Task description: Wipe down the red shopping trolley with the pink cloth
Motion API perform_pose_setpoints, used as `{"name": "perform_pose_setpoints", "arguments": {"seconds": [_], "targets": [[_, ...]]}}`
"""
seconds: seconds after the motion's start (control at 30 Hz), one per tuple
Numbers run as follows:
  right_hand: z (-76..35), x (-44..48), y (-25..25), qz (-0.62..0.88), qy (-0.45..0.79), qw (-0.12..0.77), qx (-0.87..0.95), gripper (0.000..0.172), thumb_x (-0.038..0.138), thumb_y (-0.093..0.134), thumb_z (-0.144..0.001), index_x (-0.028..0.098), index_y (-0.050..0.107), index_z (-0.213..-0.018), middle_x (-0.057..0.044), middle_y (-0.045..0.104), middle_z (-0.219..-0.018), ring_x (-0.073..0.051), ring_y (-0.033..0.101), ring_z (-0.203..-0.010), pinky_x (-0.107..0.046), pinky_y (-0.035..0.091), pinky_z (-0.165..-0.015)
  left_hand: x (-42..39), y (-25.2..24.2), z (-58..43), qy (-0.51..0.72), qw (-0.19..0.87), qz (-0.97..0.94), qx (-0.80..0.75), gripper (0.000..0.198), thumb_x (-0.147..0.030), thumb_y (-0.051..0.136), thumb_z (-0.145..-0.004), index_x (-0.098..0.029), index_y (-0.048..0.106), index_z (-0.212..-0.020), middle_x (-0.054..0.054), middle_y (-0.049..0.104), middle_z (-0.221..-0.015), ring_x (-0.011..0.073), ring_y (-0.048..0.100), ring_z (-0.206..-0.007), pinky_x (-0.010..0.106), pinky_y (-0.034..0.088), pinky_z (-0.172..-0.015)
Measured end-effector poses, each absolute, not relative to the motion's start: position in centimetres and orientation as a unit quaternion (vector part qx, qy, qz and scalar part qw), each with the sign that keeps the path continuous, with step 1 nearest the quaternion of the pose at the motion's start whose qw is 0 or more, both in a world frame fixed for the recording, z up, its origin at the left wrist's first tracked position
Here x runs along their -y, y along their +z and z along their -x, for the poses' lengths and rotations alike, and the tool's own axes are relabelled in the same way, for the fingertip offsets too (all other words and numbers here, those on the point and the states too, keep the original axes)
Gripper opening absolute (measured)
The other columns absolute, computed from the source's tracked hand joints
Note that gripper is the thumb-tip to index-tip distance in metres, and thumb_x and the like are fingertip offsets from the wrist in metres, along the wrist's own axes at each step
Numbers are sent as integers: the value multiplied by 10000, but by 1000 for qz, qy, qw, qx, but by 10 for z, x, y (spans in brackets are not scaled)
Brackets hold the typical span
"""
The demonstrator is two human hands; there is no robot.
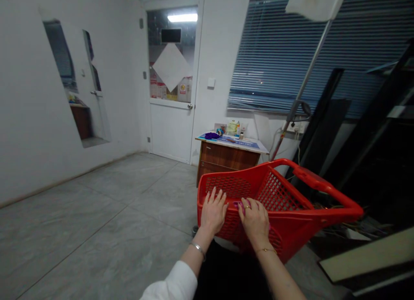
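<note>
A red plastic shopping cart (300,224) with lattice sides stands in front of me, its handle to the right. My left hand (213,211) lies on the cart's near rim, fingers stretched out over the edge and holding nothing. Beside it, my right hand (255,218) is closed over the same rim around a pink cloth (237,203). Only small bits of the cloth show past the fingers and palm; the rest is hidden under the hand.
Behind the cart is a brown wooden cabinet (223,155) with a purple cloth (212,136) and small bottles on top. A white door (170,129) and a wall mirror (97,129) are at the left. Dark panels (326,136) lean at the right, near a pole (313,60).
</note>
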State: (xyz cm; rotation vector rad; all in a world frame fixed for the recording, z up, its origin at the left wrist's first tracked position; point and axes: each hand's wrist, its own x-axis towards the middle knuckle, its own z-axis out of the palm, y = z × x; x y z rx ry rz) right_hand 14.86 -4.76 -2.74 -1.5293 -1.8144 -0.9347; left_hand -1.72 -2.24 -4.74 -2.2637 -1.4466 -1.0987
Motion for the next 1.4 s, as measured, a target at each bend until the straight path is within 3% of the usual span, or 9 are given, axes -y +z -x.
{"name": "perform_pose_setpoints", "arguments": {"seconds": [0.3, 0.57, 0.73, 1.0, 1.2, 1.4], "targets": [[-207, 49, -17, 567, -374, 276, 680, 302, 314, 469, -943, 154, 671, -1100, -112, 644, -1094, -223, 500, -1028, -369, 410, -951, 20, -59, 10, -385, 108, 766, 503, 393, -339, 394, -1003, -176, 553, -1322, 84, 533, -1420, 265, 347, -1411, 497, 328, -1138], [-143, 45, -41, 536, -389, 310, 682, 287, 284, 502, -929, 149, 649, -1134, -110, 647, -1132, -247, 506, -1120, -417, 406, -1012, 22, -59, 6, -383, 130, 757, 514, 402, -339, 364, -1014, -164, 558, -1319, 74, 538, -1416, 253, 364, -1402, 476, 331, -1136], [-167, 46, -32, 499, -386, 296, 717, 310, 282, 494, -935, 163, 624, -1190, -94, 656, -1144, -227, 535, -1102, -441, 376, -1062, 20, -56, 16, -386, 137, 759, 507, 385, -324, 383, -1006, -162, 575, -1298, 72, 563, -1392, 259, 396, -1383, 474, 353, -1123], [-191, 43, -32, 565, -393, 318, 652, 292, 284, 485, -932, 137, 649, -1124, -126, 655, -1091, -236, 524, -1064, -406, 435, -973, 22, -61, 5, -393, 123, 752, 515, 393, -320, 378, -1006, -155, 568, -1308, 70, 557, -1398, 249, 376, -1395, 472, 324, -1144], [-147, 41, -42, 536, -383, 329, 677, 277, 259, 500, -922, 156, 642, -1137, -104, 650, -1118, -239, 512, -1105, -408, 423, -997, 22, -59, 7, -393, 125, 752, 514, 406, -329, 365, -1012, -137, 566, -1308, 86, 568, -1384, 259, 401, -1379, 477, 337, -1132], [-196, 44, -29, 523, -383, 301, 699, 286, 271, 498, -924, 162, 649, -1142, -97, 654, -1107, -230, 522, -1077, -406, 420, -999, 20, -60, 13, -384, 133, 758, 510, 397, -325, 384, -1006, -149, 557, -1318, 81, 557, -1397, 256, 395, -1383, 474, 350, -1126]]}}
